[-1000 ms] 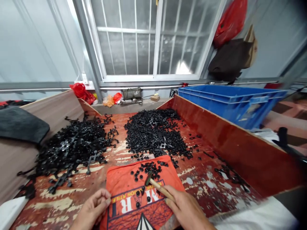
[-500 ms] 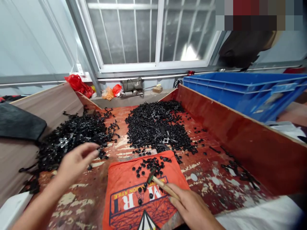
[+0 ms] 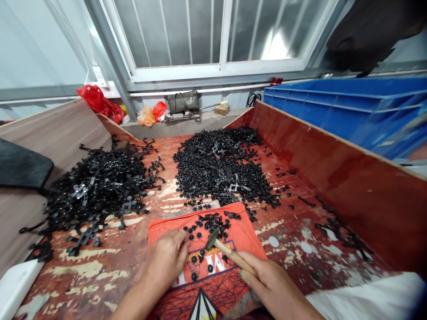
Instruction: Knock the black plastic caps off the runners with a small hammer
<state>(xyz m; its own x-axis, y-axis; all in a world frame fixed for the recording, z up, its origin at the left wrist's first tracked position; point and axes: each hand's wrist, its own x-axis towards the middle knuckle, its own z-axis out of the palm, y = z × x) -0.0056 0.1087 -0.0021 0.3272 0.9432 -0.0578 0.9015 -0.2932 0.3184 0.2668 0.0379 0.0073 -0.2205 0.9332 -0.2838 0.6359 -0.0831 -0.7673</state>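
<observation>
My right hand (image 3: 263, 275) grips the pale wooden handle of a small hammer (image 3: 238, 259), whose dark green head rests over an orange printed cloth (image 3: 196, 298). My left hand (image 3: 168, 253) is at the cloth's left side, fingers curled together at the edge of the small round black pieces (image 3: 218, 221). Whatever those fingers may pinch is hidden. Several more round black pieces lie loose on the cloth between the hammer head and my left hand.
A heap of black linked parts (image 3: 100, 182) lies to the left, and a heap of small black pieces (image 3: 220, 169) lies behind the cloth. Wooden boards (image 3: 333, 164) wall the worn red table. A blue crate (image 3: 333, 104) stands beyond the right board; a white object (image 3: 20, 284) sits front left.
My left hand has moved right, from beside the left heap onto the cloth, and its fingers have curled in. The hammer stays in my right hand. The camera view has tilted down slightly.
</observation>
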